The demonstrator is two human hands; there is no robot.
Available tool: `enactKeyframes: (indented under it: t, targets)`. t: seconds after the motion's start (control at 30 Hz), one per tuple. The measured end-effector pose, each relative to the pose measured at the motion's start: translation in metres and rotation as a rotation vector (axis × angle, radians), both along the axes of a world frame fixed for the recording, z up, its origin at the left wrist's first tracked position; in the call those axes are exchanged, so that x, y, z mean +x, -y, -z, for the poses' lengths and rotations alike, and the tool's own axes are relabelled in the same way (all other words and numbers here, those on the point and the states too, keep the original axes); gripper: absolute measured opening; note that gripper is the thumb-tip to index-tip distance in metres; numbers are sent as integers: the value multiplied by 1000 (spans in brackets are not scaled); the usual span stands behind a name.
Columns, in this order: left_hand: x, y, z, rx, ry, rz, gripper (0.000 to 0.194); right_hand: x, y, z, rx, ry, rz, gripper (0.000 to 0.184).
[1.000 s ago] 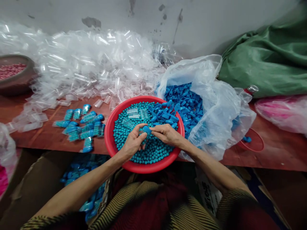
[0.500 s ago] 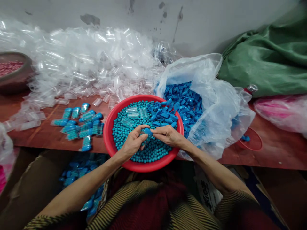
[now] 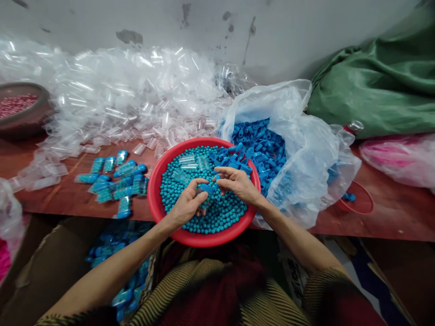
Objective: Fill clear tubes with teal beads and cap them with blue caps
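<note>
My left hand [image 3: 189, 201] is closed around a small clear plastic tube with a blue cap [image 3: 205, 188] on its upper end; the fingers hide much of the tube. My right hand [image 3: 236, 183] is just to the right, its thumb and index finger apart. A bit of blue shows between those fingers; I cannot tell whether they touch it. Both hands are over a red basin [image 3: 154, 206] of turquoise beads [image 3: 220, 217]. Loose blue caps [image 3: 229, 157] lie at its back right, and a few clear tubes [image 3: 188, 162] rest on the beads.
Capped, bead-filled tubes [image 3: 125, 183] lie left of the basin. Behind is a heap of clear tubes [image 3: 136, 95]. A plastic bag [image 3: 309, 149] of blue caps stands at the right, near a small red basket [image 3: 362, 203]. A bowl of pink beads [image 3: 16, 104] is far left.
My right hand has drawn back from the capped tube and its fingers have parted. My left hand keeps hold of the tube, which has tilted slightly. The view has shifted a little.
</note>
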State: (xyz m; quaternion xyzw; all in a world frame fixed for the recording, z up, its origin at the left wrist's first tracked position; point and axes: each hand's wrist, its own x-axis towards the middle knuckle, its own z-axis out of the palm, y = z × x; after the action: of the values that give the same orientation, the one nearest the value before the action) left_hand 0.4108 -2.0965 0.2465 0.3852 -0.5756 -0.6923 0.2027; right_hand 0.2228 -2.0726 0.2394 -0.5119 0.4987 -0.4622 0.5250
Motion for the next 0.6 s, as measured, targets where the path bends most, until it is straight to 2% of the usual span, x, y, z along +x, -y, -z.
enactKeyframes:
  t: [0.1, 0.2, 0.27, 0.33, 0.4, 0.47, 0.6]
  targets:
    - [-4, -5, 1, -35, 5, -56, 46, 8, -5, -5, -146, -266, 39, 35]
    - [-9, -9, 2, -61, -18, -103, 53, 16, -13, -10, -321, -580, -45, 35]
    - [-11, -9, 0, -77, -28, -115, 55, 21, -18, -11, -373, -715, -136, 49]
    - [-12, -7, -1, -101, -37, -121, 53, 27, -22, -11, -385, -814, -185, 81]
    - [-12, -6, -3, -125, -45, -106, 51, 32, -25, -10, -371, -890, -192, 102]
    - [-12, -4, -5, -137, -54, -71, 49, 35, -27, -9, -351, -940, -155, 106]
    - [-10, -5, -5, -114, -99, -44, 48, 36, -28, -7, -387, -935, -82, 103]
